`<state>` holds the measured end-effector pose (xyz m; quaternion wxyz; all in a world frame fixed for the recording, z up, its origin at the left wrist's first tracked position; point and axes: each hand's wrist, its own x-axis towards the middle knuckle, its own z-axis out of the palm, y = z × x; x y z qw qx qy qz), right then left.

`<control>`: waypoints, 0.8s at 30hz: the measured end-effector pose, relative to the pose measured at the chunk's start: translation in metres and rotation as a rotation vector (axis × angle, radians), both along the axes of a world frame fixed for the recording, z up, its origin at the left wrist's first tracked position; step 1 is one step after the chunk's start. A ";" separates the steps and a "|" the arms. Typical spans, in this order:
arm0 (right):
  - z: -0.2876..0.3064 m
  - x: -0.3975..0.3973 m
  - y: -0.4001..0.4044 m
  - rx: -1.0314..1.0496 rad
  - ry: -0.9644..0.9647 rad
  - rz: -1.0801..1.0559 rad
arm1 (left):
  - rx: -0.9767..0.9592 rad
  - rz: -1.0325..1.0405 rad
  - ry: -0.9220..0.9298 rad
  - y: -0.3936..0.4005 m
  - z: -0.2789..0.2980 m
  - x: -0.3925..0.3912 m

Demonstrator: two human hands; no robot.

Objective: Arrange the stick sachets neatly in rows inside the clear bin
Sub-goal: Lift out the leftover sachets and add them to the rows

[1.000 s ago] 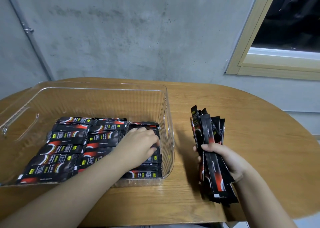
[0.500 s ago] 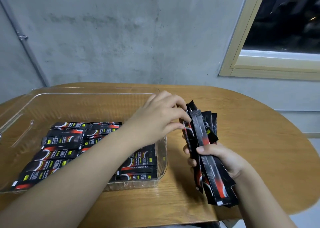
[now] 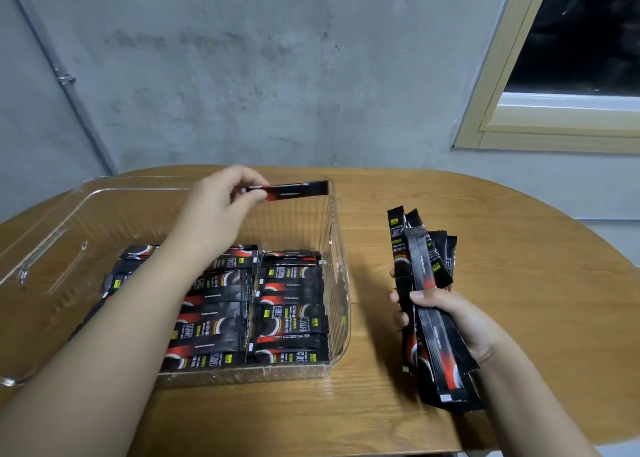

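The left hand [image 3: 221,200] pinches one stick sachet [image 3: 294,190] level above the clear bin [image 3: 341,283] near its far right corner, the right hand [image 3: 450,318] grips a spare bundle [image 3: 429,311] over the surface [image 3: 519,248]; lower it flat, parallel to the laid rows [image 3: 291,304].

The left hand [image 3: 221,200] pinches one sachet [image 3: 294,190] level above the clear bin [image 3: 341,283]. The right hand [image 3: 460,321] grips a bundle of sachets [image 3: 427,304] over the counter [image 3: 519,248].
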<state>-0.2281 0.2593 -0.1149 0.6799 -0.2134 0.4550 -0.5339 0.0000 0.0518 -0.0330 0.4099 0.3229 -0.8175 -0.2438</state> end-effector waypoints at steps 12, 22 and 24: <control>-0.023 -0.013 -0.001 -0.002 -0.016 -0.064 | 0.350 0.043 -0.720 -0.022 -0.067 -0.026; -0.035 -0.019 -0.016 -0.085 -0.206 0.027 | 0.059 0.035 -0.852 -0.029 -0.073 -0.041; -0.044 -0.018 -0.019 -0.155 -0.329 0.024 | -0.049 0.002 -0.955 -0.031 -0.071 -0.046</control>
